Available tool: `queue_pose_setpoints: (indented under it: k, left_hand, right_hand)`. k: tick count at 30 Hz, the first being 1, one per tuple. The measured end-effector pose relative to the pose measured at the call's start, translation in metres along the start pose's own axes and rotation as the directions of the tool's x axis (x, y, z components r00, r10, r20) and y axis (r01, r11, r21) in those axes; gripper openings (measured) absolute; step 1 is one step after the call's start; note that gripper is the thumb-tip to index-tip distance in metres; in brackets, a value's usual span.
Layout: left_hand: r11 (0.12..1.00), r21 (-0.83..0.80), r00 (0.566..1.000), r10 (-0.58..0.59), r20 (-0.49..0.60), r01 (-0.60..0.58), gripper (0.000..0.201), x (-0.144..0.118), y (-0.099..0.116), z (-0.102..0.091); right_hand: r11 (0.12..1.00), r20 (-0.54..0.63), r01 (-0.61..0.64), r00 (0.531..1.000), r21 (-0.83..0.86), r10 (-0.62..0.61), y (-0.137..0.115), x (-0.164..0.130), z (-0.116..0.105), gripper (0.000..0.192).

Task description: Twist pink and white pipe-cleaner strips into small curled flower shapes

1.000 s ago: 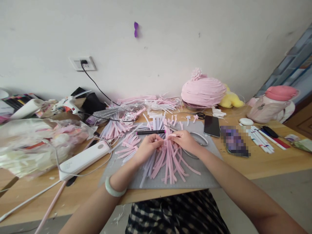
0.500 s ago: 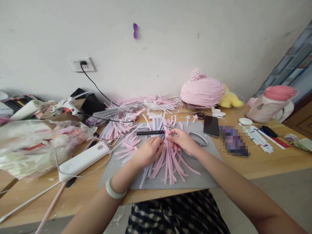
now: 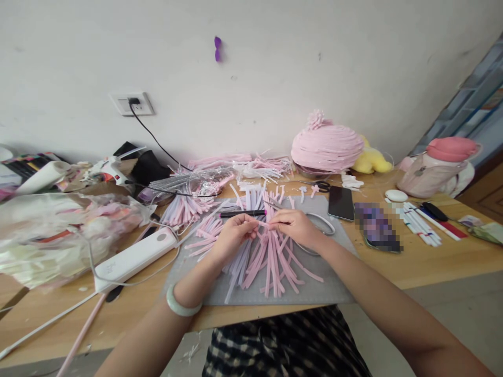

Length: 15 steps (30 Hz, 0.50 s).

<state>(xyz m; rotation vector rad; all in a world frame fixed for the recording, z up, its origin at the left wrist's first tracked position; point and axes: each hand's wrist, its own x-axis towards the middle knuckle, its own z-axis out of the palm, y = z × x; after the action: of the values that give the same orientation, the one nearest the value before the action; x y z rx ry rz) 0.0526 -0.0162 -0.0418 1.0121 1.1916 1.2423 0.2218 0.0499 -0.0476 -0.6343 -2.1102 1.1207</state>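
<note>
Pink strip pinched at its ends between left hand and right hand, held just above the pile of pink strips on the grey mat. Black marker just beyond the fingers, phone further right on the bench.

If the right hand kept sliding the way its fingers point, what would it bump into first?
The right hand points leftward, fingertips pinching a pink strip. Straight on, it would almost at once meet the left hand, whose fingertips hold the same strip; depth looks about level.
</note>
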Motion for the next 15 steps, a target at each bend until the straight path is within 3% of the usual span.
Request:
queue_pose_setpoints:
  k: [2,3,6,8,10,12,15]
  left_hand:
    - [0.998,-0.067,0.999,-0.008,0.031,0.010,0.017,-0.002,0.000,0.002]
    - [0.998,-0.068,0.999,0.013,0.039,-0.010,0.018,-0.003,0.001,0.003]
    - [0.993,-0.011,0.993,0.118,0.015,-0.118,0.018,-0.007,0.003,0.007]
    - [0.988,-0.016,0.988,0.153,-0.026,-0.153,0.018,-0.007,0.002,0.009]
    - [0.987,-0.099,0.991,0.123,-0.056,-0.128,0.017,-0.006,-0.001,0.009]
    - [0.974,-0.213,0.996,0.063,-0.057,-0.074,0.015,-0.004,-0.004,0.009]
    - [0.938,-0.347,0.999,-0.026,-0.039,0.010,0.013,-0.001,-0.006,0.008]
  right_hand:
    - [0.960,0.036,-0.176,0.984,0.220,0.172,0.000,0.000,0.002,0.016]
    - [0.891,0.076,-0.272,0.962,0.363,0.263,-0.001,0.000,0.004,0.020]
    - [0.526,0.261,-0.460,0.874,0.715,0.410,-0.003,0.002,0.012,0.019]
    - [0.377,0.302,-0.471,0.852,0.798,0.427,-0.004,0.002,0.018,0.012]
    - [0.427,0.199,-0.393,0.880,0.814,0.431,-0.005,0.002,0.022,0.006]
    - [0.603,0.020,-0.279,0.917,0.748,0.399,-0.005,0.002,0.024,0.013]
    - [0.873,-0.178,-0.138,0.953,0.467,0.245,-0.002,-0.001,0.025,0.024]
